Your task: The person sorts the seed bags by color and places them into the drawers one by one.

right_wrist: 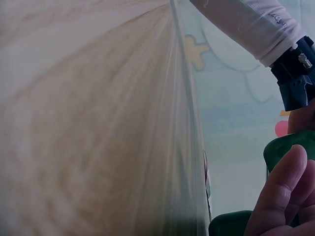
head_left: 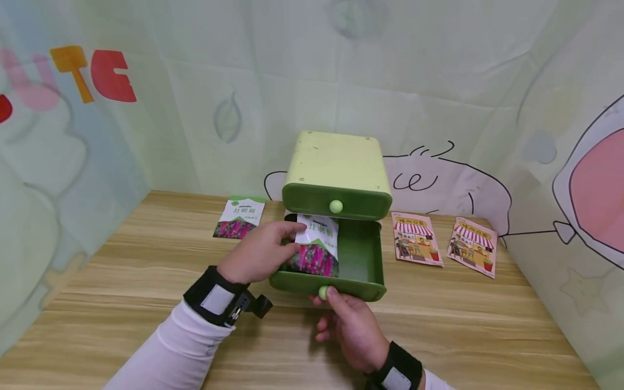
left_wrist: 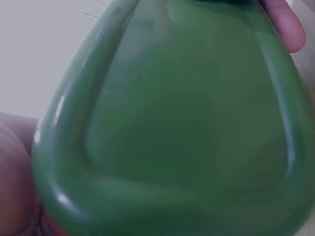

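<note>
A small two-tier cabinet (head_left: 336, 162) with a pale yellow-green top stands at the back of the table, its lower green drawer (head_left: 361, 254) pulled out. Inside the drawer, on its left side, lies a white seed packet (head_left: 318, 252) with pink flowers printed on it. My left hand (head_left: 260, 252) reaches over the drawer's left wall and pinches the packet's left edge. With thumb and fingers, my right hand (head_left: 353, 327) holds the round knob (head_left: 323, 293) on the drawer front. In the left wrist view, the green drawer front (left_wrist: 187, 118) hides the packet.
A matching flower packet (head_left: 240, 216) lies on the table left of the cabinet. Two pink packets with a striped-awning shop picture, one nearer (head_left: 416, 238) and one farther right (head_left: 473, 246), lie to its right. A printed curtain (head_left: 292, 81) hangs behind the wood-grain table (head_left: 122, 303).
</note>
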Demonstrator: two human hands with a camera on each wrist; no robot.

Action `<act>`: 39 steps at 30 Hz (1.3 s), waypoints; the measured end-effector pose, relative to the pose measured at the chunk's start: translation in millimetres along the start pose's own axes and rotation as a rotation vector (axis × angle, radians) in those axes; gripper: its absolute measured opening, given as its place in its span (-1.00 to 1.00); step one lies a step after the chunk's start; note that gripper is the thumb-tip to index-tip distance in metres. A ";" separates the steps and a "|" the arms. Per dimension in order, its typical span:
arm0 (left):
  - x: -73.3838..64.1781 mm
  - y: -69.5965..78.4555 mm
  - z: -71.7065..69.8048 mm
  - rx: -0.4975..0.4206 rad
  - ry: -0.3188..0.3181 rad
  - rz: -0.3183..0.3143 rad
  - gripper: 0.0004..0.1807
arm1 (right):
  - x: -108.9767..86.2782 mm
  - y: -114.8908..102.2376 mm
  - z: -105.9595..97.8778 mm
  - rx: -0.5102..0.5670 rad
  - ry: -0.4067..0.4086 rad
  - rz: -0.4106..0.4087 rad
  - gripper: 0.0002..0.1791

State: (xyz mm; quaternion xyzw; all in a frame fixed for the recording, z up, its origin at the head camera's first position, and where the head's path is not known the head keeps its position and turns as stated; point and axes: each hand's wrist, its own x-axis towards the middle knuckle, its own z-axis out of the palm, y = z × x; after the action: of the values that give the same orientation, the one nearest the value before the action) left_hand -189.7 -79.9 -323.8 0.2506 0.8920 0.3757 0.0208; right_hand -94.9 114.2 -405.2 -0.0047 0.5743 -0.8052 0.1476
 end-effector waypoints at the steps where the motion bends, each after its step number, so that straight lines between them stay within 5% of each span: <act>1: -0.1 0.8 0.3 -0.001 -0.004 -0.005 -0.57 | -0.1 -0.2 0.1 -0.002 0.000 -0.001 -0.64; 30: 2.9 13.9 6.1 0.072 -0.027 -0.091 -0.53 | -1.1 -1.8 -0.6 -0.007 -0.008 0.014 -0.63; 39: 4.3 16.4 6.4 0.157 -0.018 -0.090 -0.50 | -1.1 -2.0 -1.0 -0.010 -0.009 0.016 -0.62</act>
State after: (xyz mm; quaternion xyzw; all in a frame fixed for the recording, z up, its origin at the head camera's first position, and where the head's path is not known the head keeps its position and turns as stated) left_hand -185.0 -64.0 -316.6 0.2146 0.9288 0.3011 0.0258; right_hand -94.5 116.0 -403.5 -0.0044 0.5777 -0.8011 0.1564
